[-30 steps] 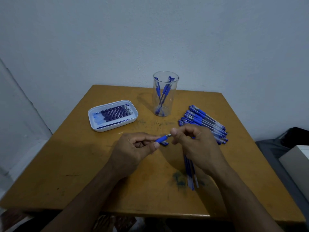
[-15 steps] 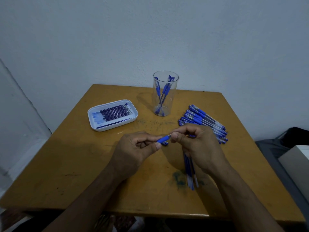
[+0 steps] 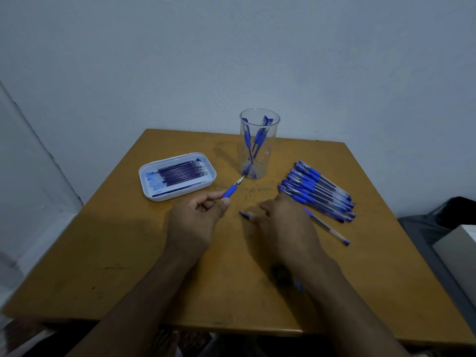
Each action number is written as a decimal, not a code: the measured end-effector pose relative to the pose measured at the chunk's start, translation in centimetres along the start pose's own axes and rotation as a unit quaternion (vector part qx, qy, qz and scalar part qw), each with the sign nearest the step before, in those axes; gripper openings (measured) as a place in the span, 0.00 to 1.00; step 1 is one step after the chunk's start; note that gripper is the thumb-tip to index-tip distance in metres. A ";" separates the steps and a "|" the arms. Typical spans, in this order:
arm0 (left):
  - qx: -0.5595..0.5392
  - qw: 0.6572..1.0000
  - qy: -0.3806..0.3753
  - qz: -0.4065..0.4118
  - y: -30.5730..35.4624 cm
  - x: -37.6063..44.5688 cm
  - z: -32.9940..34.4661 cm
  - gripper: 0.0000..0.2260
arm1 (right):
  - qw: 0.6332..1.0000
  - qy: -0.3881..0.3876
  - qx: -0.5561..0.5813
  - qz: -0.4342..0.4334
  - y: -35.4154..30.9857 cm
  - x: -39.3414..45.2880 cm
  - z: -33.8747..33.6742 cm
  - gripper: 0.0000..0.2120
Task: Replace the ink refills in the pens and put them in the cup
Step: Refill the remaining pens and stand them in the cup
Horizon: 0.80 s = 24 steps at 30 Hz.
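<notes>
My left hand (image 3: 195,220) pinches a pen (image 3: 231,190) by its blue grip, metal tip pointing up and right toward the clear cup (image 3: 258,161). The cup stands at the back of the table and holds a few blue pens. My right hand (image 3: 286,222) is low over the table, its fingertips at a small blue pen cap (image 3: 244,215) that lies there. Motion blur hides whether the fingers pinch the cap. A white tray (image 3: 149,191) of ink refills sits to the left. A pile of blue pens (image 3: 316,191) lies to the right.
One single pen (image 3: 328,228) lies on the wooden table (image 3: 128,253) just right of my right hand. Something blue (image 3: 298,284) shows beside my right forearm. A wall stands behind the table, and a dark bag and a white box (image 3: 458,243) sit off its right edge.
My hands have parted. The right hand let go of the pen's tip and dropped to the cap on the table. The left hand moved left and up with the pen.
</notes>
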<state>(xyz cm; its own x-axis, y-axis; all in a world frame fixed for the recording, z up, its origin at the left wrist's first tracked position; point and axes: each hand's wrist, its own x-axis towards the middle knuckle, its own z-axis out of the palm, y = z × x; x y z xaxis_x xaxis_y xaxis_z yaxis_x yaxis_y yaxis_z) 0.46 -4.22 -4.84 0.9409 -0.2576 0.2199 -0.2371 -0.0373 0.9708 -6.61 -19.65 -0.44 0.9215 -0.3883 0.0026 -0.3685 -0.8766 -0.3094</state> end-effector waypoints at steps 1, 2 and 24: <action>0.009 1.000 0.002 -0.001 -0.1 0.1 -0.1 0.08 | 1.000 -0.010 -0.028 -0.004 -0.3 0.0 0.5 0.16; 0.015 1.000 0.000 0.000 -0.1 0.1 -0.3 0.08 | 0.999 -0.019 -0.046 -0.007 -0.5 -0.1 1.0 0.14; -0.029 0.993 -0.108 0.025 0.9 -0.9 0.6 0.11 | 0.813 0.148 0.564 -0.001 1.3 -1.5 -1.7 0.11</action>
<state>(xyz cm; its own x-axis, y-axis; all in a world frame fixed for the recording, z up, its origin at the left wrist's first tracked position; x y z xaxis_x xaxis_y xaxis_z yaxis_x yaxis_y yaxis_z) -0.73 -4.58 -4.18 0.8527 -0.4592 0.2491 -0.2632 0.0343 0.9641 -8.65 -20.73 0.71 0.7905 -0.5851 0.1811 0.1332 -0.1244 -0.9833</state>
